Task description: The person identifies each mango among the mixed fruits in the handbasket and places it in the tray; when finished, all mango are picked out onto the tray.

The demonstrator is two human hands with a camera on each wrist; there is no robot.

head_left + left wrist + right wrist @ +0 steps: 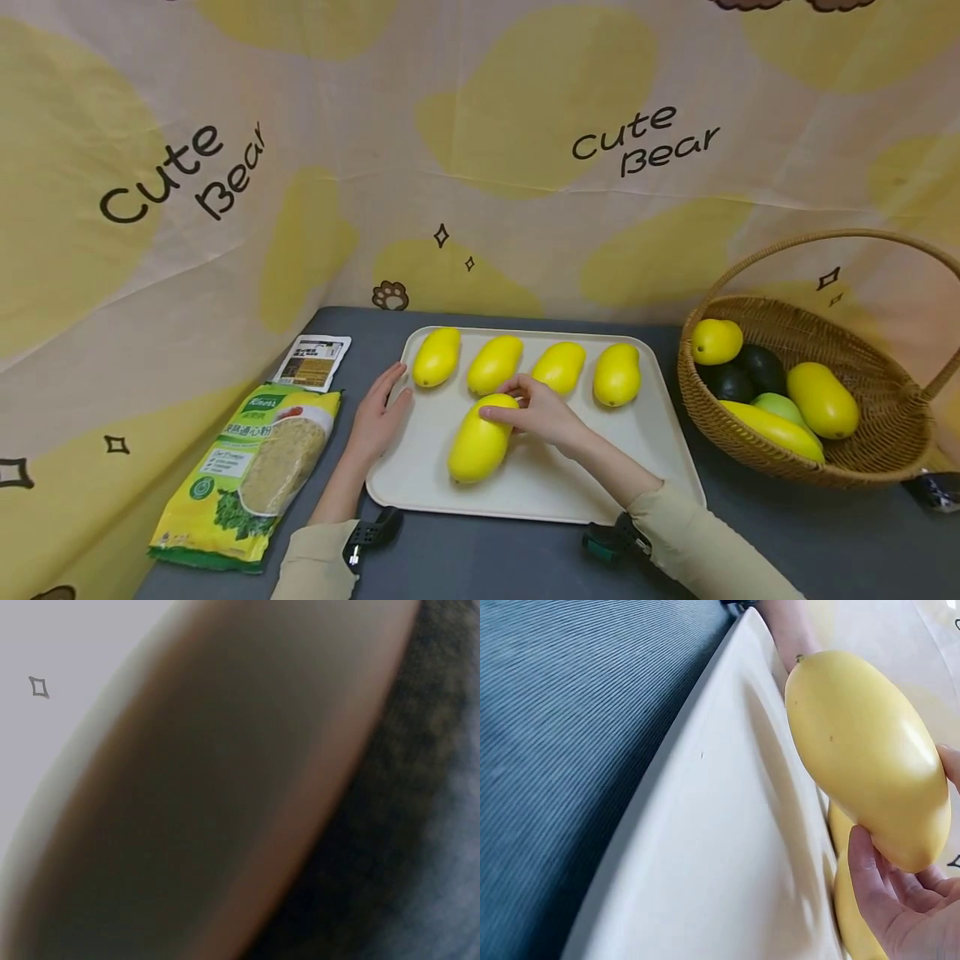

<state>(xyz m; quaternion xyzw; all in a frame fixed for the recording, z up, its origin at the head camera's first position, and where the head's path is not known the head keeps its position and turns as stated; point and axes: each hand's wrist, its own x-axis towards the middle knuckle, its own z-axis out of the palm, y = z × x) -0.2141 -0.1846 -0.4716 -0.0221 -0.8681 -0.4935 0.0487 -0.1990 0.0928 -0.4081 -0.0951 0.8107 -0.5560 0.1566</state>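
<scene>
A cream tray (645, 450) lies on the grey table. Four yellow mangoes form a row at its back: (437, 357), (495, 364), (558, 367), (617, 374). A larger yellow mango (476, 446) lies in front of them, and my right hand (525, 408) grips its far end. In the right wrist view this mango (862, 757) sits just above the tray floor (712, 855), with my thumb (866, 862) under it. My left hand (382, 412) rests with straight fingers against the tray's left rim. The left wrist view is only a close blur.
A wicker basket (825, 467) with a handle stands at the right and holds yellow mangoes, dark avocados and a green fruit. A green and yellow pasta bag (251, 475) and a small packet (312, 362) lie left of the tray. A printed cloth hangs behind.
</scene>
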